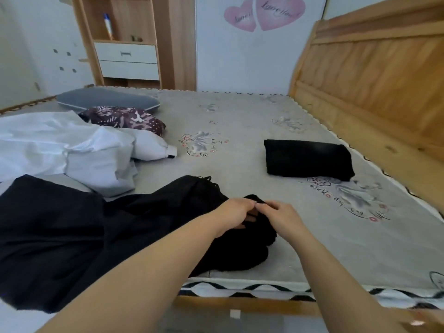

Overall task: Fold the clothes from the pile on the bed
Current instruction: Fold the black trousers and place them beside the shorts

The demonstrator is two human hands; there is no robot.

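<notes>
Left hand (234, 213) and right hand (280, 216) meet, fingers curled, each pinching the bunched edge of one black garment (240, 239) near the bed's (240, 121) front edge, probably locating a hem to spread. Count: one folded black item (308, 159) set apart right; one dark pile (52, 231) left; white bedding (72, 150) behind; two pillows (108, 99).

A single wide-angle head-worn view looks forward and down from the near edge of the grey printed mattress (240, 140), both bare forearms reaching in from the bottom of the frame. The left hand (234, 216) and right hand (280, 215) sit close, low and central. The orange wooden headboard (374, 68) closes the right side; a wood-and-white shelf unit (127, 44) stands far beyond.
</notes>
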